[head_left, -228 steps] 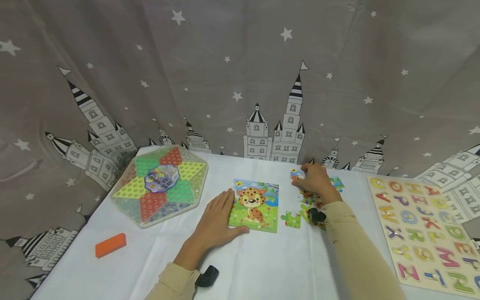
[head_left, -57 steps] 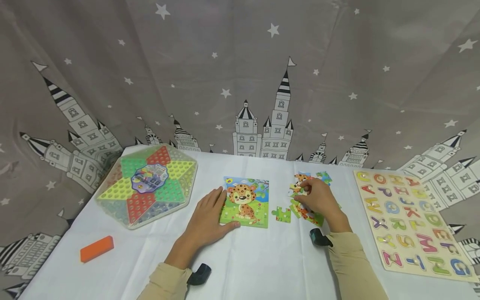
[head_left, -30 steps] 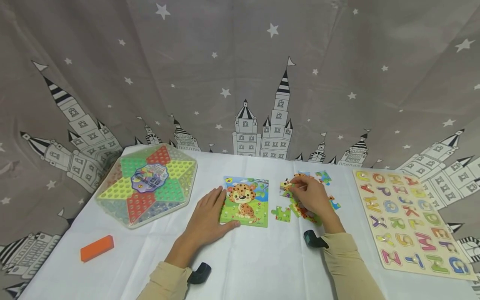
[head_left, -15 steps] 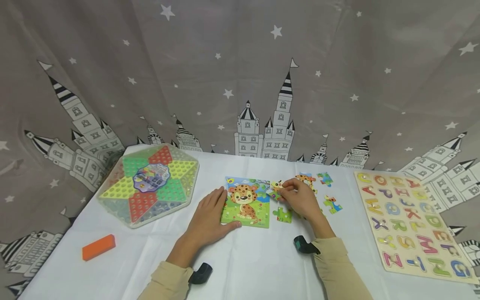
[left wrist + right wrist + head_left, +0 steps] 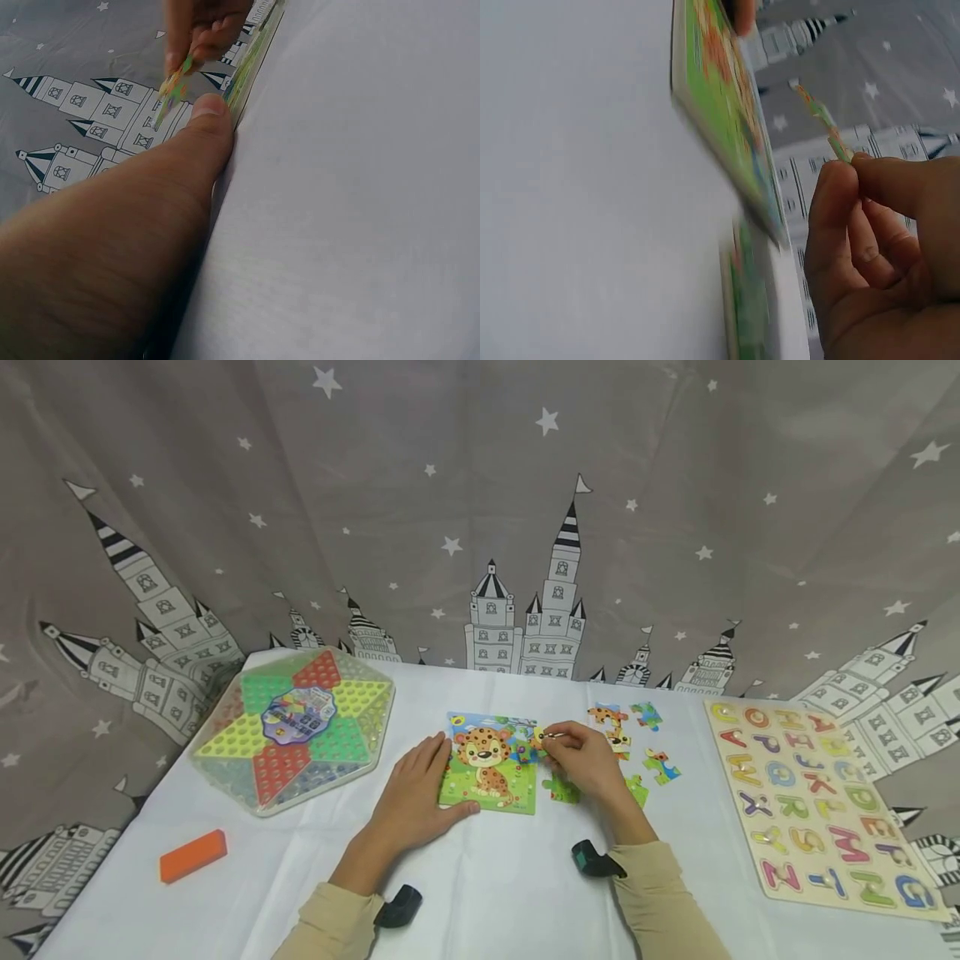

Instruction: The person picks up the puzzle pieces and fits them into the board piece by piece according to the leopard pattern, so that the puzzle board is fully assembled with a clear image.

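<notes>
While one aloft — hands (image 5: 587, 766) apart

In my right grip (image 5: 591, 766), the puzzle piece (image 5: 531, 749) is smooth and printed, card or wood unclear; leopard board (image 5: 489, 768) smooth printed too. Bench cloth (image 5: 495, 881) matt, creased; star game box (image 5: 288, 735) glossy plastic; letter board (image 5: 813, 803) looks like wood; my sleeves (image 5: 663, 902) matt cloth.

Bare hands (image 5: 415, 797), tan sleeves (image 5: 332, 920), black wrist cameras (image 5: 401, 906)
</notes>
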Demonstrator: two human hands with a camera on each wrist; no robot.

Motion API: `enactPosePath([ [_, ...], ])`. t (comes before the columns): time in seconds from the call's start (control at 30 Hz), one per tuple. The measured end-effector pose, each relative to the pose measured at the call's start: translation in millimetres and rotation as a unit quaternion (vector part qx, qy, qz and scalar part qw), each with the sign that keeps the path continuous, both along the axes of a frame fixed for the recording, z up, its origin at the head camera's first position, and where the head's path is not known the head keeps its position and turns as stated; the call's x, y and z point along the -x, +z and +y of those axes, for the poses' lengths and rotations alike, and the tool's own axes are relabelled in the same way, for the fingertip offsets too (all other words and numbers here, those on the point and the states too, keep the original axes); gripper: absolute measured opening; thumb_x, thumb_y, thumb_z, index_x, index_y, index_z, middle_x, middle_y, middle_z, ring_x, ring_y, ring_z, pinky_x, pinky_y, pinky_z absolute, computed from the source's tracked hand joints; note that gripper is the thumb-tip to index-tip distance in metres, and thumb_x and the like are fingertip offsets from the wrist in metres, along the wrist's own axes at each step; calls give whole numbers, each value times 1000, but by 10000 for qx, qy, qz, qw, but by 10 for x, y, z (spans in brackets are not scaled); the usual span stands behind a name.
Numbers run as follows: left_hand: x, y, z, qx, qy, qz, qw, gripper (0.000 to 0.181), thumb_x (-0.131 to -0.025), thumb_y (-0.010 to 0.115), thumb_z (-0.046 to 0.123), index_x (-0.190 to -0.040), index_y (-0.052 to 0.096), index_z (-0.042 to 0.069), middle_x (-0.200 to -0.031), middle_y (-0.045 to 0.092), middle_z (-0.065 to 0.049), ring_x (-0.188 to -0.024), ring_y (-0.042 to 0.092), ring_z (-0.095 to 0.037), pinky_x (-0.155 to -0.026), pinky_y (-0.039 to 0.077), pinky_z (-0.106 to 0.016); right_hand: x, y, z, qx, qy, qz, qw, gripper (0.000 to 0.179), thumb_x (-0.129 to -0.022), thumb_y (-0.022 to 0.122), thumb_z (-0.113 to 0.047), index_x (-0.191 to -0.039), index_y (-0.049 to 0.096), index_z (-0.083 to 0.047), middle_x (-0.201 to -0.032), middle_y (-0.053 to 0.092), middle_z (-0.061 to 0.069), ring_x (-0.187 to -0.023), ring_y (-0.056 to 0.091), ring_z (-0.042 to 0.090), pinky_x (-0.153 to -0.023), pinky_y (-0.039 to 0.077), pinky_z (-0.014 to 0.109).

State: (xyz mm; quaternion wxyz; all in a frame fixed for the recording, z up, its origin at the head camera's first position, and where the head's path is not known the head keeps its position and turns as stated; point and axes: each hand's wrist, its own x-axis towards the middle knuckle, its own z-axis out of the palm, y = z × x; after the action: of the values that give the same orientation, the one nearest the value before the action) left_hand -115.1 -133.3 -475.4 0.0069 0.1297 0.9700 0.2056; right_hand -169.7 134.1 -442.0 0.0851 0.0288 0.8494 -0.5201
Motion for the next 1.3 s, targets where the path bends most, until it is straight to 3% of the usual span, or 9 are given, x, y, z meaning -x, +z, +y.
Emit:
enactPosePath([
  [0.23,-4,-22,3,-125,0,-2,9999,108,-86,68,66,-161,25,3,-168,27,-17,-156,26,-36,-127,24,-54,-39,-62,-585,-220,672,117,9974,21,-95,71,-23,-110,74,-9,-89,77,3,-70,70,7,-66,54,22],
  [0.4,-9,-24,16,-163,-54,-140,9998,109,-87,66,68,-163,20,4,-170,24,-15,-157,23,-35,-129,21,-54,-55,-99,-819,-463,634,139,9968,17,-94,72,-22,-104,74,-7,-82,76,2,-65,69,5,-62,53,21],
  [0.53,-10,-19,15,-188,-59,-83,9998,104,-87,67,67,-161,28,4,-169,26,-15,-157,24,-36,-128,22,-54,-58,-95,-895,-745,559,218,9954,16,-94,73,-21,-101,75,-6,-76,74,2,-62,67,8,-59,53,23],
  [0.77,-5,21,-3,-138,-91,52,9999,98,-87,67,66,-158,37,6,-168,28,-16,-156,26,-36,-127,25,-55,-39,-72,-953,-1911,864,939,9732,16,-94,74,-22,-104,80,-10,-104,79,5,-103,72,23,-88,60,39],
  [0.9,-4,23,-22,-96,-106,76,9999,97,-87,67,66,-157,38,6,-168,28,-16,-156,27,-37,-127,25,-56,-44,-57,-970,-2119,1043,1167,9647,13,-93,75,-18,-101,81,-10,-103,79,5,-104,72,24,-90,60,40],
  [1.0,-13,21,-28,-61,-119,52,9999,96,-87,67,66,-157,38,6,-168,27,-16,-156,26,-37,-127,25,-55,-73,-32,-914,-2115,1155,1169,9635,15,-94,75,-20,-104,80,-11,-105,78,4,-104,72,22,-90,60,40],
  [1.1,-10,17,-19,-34,-151,4,9999,96,-88,65,67,-158,37,7,-169,26,-16,-156,25,-37,-128,23,-55,-84,49,-705,-1833,1140,938,9719,23,-94,74,-25,-114,78,-13,-108,78,2,-100,72,20,-87,60,38],
  [1.2,-10,13,-13,-39,-118,-26,9999,97,-87,65,67,-158,37,8,-169,25,-16,-156,24,-37,-128,22,-55,-40,124,-305,-1528,803,700,9825,31,-95,74,-27,-123,74,-15,-109,77,2,-95,73,18,-80,59,35],
  [1.3,-12,5,-7,-108,-72,21,9999,97,-86,67,66,-157,38,7,-168,27,-17,-156,26,-38,-128,23,-55,20,141,187,-1623,371,524,9847,38,-96,72,-28,-130,69,-13,-115,74,5,-99,71,20,-81,58,37],
])
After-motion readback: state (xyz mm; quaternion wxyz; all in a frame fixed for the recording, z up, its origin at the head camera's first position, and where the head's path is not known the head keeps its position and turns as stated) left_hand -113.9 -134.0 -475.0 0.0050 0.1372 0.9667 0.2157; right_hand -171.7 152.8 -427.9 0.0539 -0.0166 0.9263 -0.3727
